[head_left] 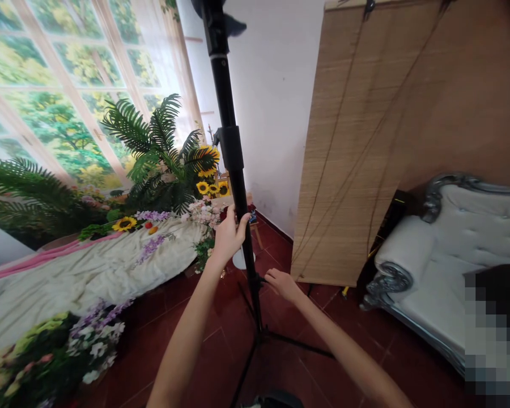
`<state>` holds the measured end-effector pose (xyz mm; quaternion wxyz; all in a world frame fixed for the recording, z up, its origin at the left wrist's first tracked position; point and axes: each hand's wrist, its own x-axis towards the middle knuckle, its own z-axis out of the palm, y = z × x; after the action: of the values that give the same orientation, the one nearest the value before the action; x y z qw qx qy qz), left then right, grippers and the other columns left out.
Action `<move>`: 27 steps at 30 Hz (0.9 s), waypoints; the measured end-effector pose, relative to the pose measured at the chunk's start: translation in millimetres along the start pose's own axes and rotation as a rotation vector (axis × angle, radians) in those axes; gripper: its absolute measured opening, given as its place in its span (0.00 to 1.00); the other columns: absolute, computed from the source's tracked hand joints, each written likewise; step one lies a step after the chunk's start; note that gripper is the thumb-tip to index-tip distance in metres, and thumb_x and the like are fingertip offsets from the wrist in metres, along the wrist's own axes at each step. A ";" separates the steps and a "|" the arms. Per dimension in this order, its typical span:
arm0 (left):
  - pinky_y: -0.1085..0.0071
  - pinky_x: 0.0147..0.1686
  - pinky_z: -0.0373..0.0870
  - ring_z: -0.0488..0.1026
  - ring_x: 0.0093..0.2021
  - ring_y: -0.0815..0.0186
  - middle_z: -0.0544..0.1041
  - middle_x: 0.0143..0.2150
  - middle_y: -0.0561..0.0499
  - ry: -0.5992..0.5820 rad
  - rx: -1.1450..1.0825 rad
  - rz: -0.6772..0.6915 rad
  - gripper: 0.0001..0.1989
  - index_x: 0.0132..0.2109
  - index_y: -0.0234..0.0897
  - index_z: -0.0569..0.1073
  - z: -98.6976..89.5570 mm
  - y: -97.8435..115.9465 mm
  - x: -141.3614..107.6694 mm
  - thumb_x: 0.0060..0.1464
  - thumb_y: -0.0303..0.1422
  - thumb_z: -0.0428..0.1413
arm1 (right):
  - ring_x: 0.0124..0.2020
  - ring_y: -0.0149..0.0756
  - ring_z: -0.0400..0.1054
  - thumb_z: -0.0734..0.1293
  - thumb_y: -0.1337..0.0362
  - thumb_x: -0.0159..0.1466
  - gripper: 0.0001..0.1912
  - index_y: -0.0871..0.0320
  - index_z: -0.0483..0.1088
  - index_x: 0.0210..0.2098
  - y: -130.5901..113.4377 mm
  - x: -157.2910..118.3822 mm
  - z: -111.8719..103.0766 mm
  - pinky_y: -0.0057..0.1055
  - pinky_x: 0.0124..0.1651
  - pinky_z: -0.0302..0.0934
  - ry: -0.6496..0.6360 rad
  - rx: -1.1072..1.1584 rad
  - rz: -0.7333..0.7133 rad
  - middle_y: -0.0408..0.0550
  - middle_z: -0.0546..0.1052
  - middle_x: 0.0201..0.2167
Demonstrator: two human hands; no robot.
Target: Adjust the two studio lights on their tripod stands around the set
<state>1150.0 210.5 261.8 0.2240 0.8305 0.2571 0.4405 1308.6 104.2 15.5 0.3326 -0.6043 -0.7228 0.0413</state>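
Note:
A black light stand rises in front of me, slightly tilted, its legs spread on the floor. My left hand is wrapped round the pole below a thick collar, with the thumb on the near side. Lower down, my right hand has its fingers closed at a small knob on the pole's right side. The top of the stand runs out of view, with a dark clamp or lever near the upper edge.
To the left, a cream-draped bed carries flowers, with palm leaves behind it. A bamboo blind hangs to the right. Farther right stands a tufted white sofa, with a blurred-out person at the edge. Red tiles cover the floor.

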 end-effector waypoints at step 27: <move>0.67 0.37 0.75 0.79 0.37 0.60 0.81 0.37 0.48 -0.233 0.051 -0.159 0.18 0.51 0.42 0.68 56.8 -91.0 -106.6 0.58 0.45 0.52 | 0.20 0.30 0.63 0.55 0.36 0.63 0.30 0.57 0.66 0.26 1.8 -8.3 31.2 0.26 0.24 0.56 0.043 0.763 0.508 0.42 0.72 0.20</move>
<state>1126.0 205.5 112.5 0.2653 0.8585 0.3052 0.3152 1294.0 107.9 -13.0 0.5257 -0.5972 -0.4778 0.3724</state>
